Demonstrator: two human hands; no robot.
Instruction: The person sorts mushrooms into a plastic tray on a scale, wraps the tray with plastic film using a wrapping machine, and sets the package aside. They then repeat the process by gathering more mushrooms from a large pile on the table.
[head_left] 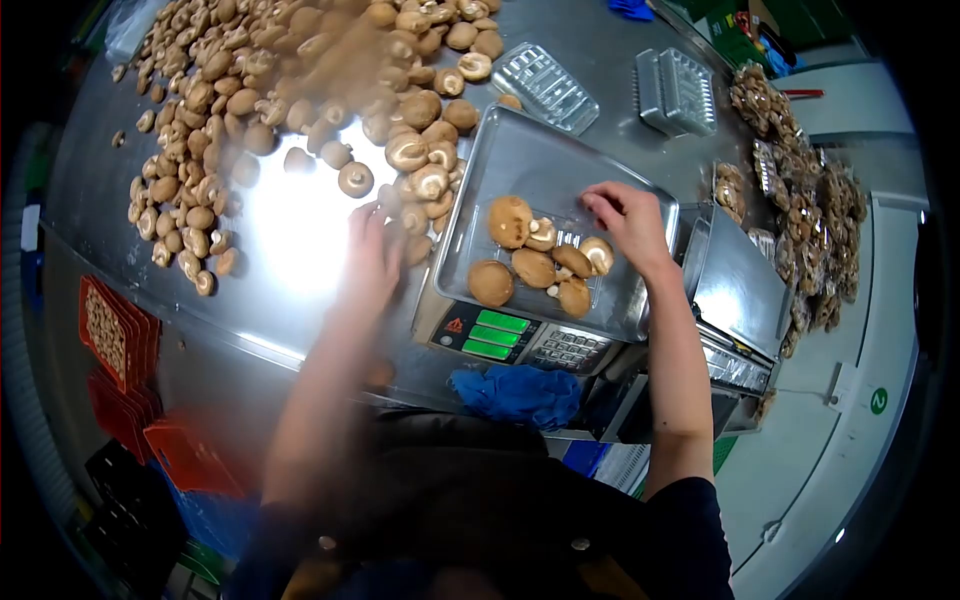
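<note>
Black cloth [450, 480] fills bottom centre; mid-right, my right hand [630, 220], fingers loosely curled, hovers over a silver metal tray [510, 160] of round brown mushrooms [533, 267]; mid-left, I can't read my blurred left hand's [374, 255] fingers.

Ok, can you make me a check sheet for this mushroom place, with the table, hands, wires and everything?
Surface: metal table, with a bright glare left of the scale.
Job's things: mushrooms on the scale's tray, more piled on the table; clear boxes behind.
Clutter: crumpled blue cloth in front of the scale.
Left hand: blurred, near the pile; grip can't be told.
Right hand: over the tray, fingers curled; grip can't be told.
Cables: thin cord on the right; its path is unclear.
Surroundings: red crates left, bagged mushrooms right.
</note>
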